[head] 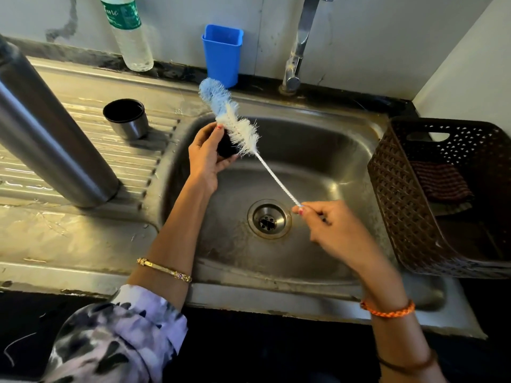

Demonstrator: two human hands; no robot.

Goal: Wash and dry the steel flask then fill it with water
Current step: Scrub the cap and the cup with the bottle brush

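Head view: the steel flask (52,139) stands on the ribbed draining board to the left of the sink (318,150). It is tall and gray, and it has no lid on. Behind it on the same board sits the steel cup (126,118), open side up and dark inside.

My left hand (206,156) is over the back left part of the sink. My fingers are curled around a small black cap (227,146). I cannot see much of it because my hand hides it.

My right hand (329,225) is lower, over the drain (269,219). It pinches the end of a long bottle brush (240,131) by its thin white wire. The brush slants up to the left. Its fluffy white and blue bristles lie against the black cap.

My two hands are apart, with the brush running between them.

A blue plastic holder (222,55) stands at the back wall, near the tap (298,48). A clear water bottle (130,34) stands left of it. A brown basket (442,197) sits on the right of the sink with a dark striped cloth (441,181) inside. I wear a gold bangle (164,270) on my left wrist and an orange band (388,310) on my right.
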